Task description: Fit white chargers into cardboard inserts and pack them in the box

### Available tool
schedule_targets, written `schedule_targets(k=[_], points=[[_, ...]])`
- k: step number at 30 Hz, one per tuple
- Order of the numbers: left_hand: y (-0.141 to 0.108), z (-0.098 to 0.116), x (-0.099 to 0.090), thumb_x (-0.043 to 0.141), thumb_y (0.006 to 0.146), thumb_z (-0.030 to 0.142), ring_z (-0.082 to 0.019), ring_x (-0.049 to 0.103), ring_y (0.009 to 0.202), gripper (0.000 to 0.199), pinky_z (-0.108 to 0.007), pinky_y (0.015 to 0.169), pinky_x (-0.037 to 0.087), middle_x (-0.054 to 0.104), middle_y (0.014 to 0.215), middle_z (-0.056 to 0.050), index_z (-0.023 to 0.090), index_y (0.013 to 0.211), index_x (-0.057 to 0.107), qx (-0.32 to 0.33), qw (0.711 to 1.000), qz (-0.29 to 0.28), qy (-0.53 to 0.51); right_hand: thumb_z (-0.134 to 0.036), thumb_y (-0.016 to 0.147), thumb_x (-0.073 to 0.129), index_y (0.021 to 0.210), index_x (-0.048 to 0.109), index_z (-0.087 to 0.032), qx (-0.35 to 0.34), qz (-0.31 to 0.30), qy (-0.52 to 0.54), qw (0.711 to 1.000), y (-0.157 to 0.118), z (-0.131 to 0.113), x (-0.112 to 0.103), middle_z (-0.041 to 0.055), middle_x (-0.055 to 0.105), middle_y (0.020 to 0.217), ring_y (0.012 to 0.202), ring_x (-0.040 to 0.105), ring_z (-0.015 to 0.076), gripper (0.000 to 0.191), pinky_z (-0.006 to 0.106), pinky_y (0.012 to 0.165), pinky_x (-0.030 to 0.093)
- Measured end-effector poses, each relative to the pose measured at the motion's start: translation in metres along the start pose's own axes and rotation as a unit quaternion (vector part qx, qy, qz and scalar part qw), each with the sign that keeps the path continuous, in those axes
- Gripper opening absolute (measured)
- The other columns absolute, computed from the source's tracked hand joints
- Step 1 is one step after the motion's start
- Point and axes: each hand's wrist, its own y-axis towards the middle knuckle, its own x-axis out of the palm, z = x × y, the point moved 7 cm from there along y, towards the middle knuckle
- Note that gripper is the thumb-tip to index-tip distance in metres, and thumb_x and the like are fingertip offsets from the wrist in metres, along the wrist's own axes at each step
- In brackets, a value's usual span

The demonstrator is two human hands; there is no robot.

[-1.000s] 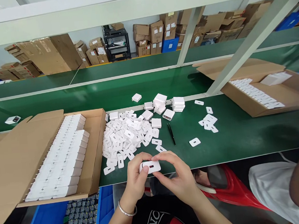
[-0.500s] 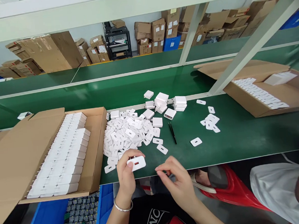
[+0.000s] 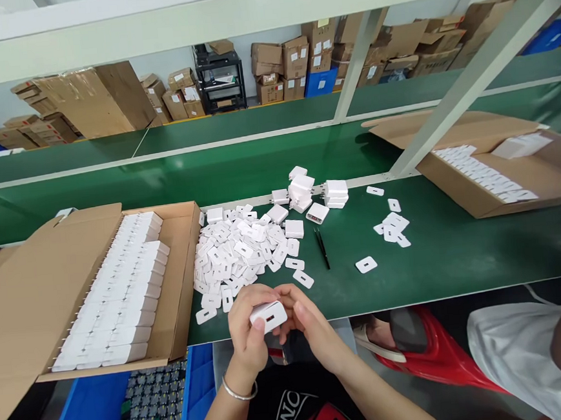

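Observation:
My left hand [image 3: 249,329] is closed around a white charger [image 3: 269,316], its slotted face turned up toward me. Fingers of my right hand [image 3: 306,321] meet the charger's far right side, slightly bent and apart; nothing else shows in them. Both hands are at the table's front edge. Just beyond them spreads a heap of white slotted plates [image 3: 237,249]. Several white chargers [image 3: 301,192] stand behind the heap, and black tweezers [image 3: 322,249] lie to its right. One loose plate [image 3: 366,265] lies farther right, near a small group of plates [image 3: 392,227].
An open carton [image 3: 181,276] with rows of white chargers stands at the left, above a blue bin [image 3: 92,412] of small parts. Another open carton [image 3: 478,194] is at the right, behind a slanted post [image 3: 473,72]. A person in white [image 3: 519,346] sits at the lower right.
My right hand has moved left and now touches the charger. My left hand has shifted slightly right with it. One charger behind the heap now sits nearer the stacked ones.

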Motion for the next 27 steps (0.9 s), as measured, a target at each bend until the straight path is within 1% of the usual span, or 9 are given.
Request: schedule_targets(k=[2, 4, 8, 10, 15, 18, 22, 24, 27], points=[[0.000, 0.007, 0.003, 0.044, 0.101, 0.045, -0.027, 0.062, 0.097, 0.034, -0.043, 0.088, 0.050, 0.071, 0.096, -0.008, 0.024, 0.104, 0.070, 0.030, 0.998, -0.014, 0.049, -0.069, 0.093, 0.057, 0.109, 0.057, -0.023, 0.009, 0.004, 0.004, 1.000, 0.006, -0.001, 0.003, 0.0023, 0.061, 0.089, 0.070, 0.059, 0.0157, 0.049, 0.029, 0.060, 0.054], [-0.001, 0.009, 0.004, 0.040, 0.102, 0.045, -0.029, 0.060, 0.106, 0.037, -0.047, 0.094, 0.048, 0.070, 0.106, -0.010, 0.024, 0.106, 0.070, 0.027, 0.993, -0.024, 0.115, -0.064, 0.092, 0.062, 0.104, 0.059, -0.023, 0.000, 0.025, -0.005, 1.000, 0.010, -0.001, 0.002, 0.0017, 0.062, 0.087, 0.070, 0.059, 0.0151, 0.043, 0.028, 0.061, 0.055], [-0.004, -0.003, 0.003, 0.026, 0.106, 0.049, -0.030, 0.057, 0.117, 0.051, -0.048, 0.097, 0.048, 0.059, 0.125, -0.014, 0.022, 0.125, 0.065, -0.064, 0.972, -0.042, 0.221, -0.061, 0.089, 0.067, 0.105, 0.060, -0.023, -0.043, 0.099, -0.023, 0.994, 0.012, -0.002, -0.011, 0.0022, 0.063, 0.087, 0.075, 0.061, 0.0172, 0.042, 0.030, 0.063, 0.057], [-0.006, -0.011, 0.005, 0.024, 0.107, 0.046, -0.028, 0.061, 0.111, 0.049, -0.044, 0.093, 0.049, 0.063, 0.120, -0.013, 0.022, 0.129, 0.061, -0.100, 0.970, -0.066, 0.210, -0.060, 0.088, 0.069, 0.106, 0.060, -0.023, -0.055, 0.125, -0.038, 0.990, 0.012, -0.001, -0.017, 0.0028, 0.063, 0.089, 0.076, 0.062, 0.0176, 0.041, 0.030, 0.064, 0.058], [-0.007, -0.018, 0.013, 0.030, 0.109, 0.040, -0.024, 0.065, 0.103, 0.040, -0.037, 0.089, 0.049, 0.068, 0.113, -0.009, 0.022, 0.121, 0.064, -0.143, 0.975, -0.097, 0.139, -0.057, 0.094, 0.062, 0.105, 0.060, -0.023, -0.055, 0.132, -0.056, 0.988, 0.010, 0.000, -0.022, 0.0016, 0.060, 0.085, 0.073, 0.060, 0.0168, 0.035, 0.029, 0.062, 0.057], [-0.006, -0.019, 0.016, 0.031, 0.109, 0.037, -0.023, 0.064, 0.103, 0.038, -0.036, 0.089, 0.048, 0.067, 0.113, -0.009, 0.023, 0.121, 0.064, -0.148, 0.972, -0.104, 0.150, -0.059, 0.099, 0.051, 0.104, 0.059, -0.024, -0.048, 0.134, -0.074, 0.987, 0.009, -0.002, -0.024, 0.0025, 0.063, 0.087, 0.074, 0.062, 0.0176, 0.037, 0.031, 0.066, 0.058], [-0.009, -0.022, 0.018, 0.032, 0.109, 0.036, -0.023, 0.062, 0.100, 0.037, -0.037, 0.087, 0.048, 0.067, 0.110, -0.009, 0.022, 0.122, 0.065, -0.145, 0.965, -0.106, 0.190, -0.060, 0.095, 0.058, 0.099, 0.061, -0.022, -0.035, 0.115, -0.133, 0.984, 0.015, -0.003, -0.030, 0.0021, 0.066, 0.083, 0.072, 0.063, 0.0175, 0.038, 0.031, 0.068, 0.055], [-0.011, -0.023, 0.017, 0.032, 0.109, 0.036, -0.023, 0.063, 0.101, 0.038, -0.037, 0.087, 0.048, 0.067, 0.111, -0.010, 0.022, 0.121, 0.065, -0.153, 0.965, -0.103, 0.188, -0.064, 0.097, 0.052, 0.092, 0.064, -0.020, -0.006, 0.135, -0.132, 0.982, 0.020, 0.002, -0.042, 0.0027, 0.066, 0.077, 0.068, 0.063, 0.0180, 0.046, 0.032, 0.067, 0.054], [-0.014, -0.023, 0.013, 0.031, 0.109, 0.036, -0.024, 0.064, 0.107, 0.039, -0.037, 0.091, 0.048, 0.069, 0.115, -0.010, 0.022, 0.120, 0.066, -0.177, 0.967, -0.085, 0.165, -0.067, 0.100, 0.042, 0.078, 0.065, -0.019, 0.018, 0.208, -0.158, 0.965, 0.023, 0.007, -0.071, 0.0018, 0.061, 0.062, 0.060, 0.060, 0.0180, 0.057, 0.032, 0.063, 0.051]])
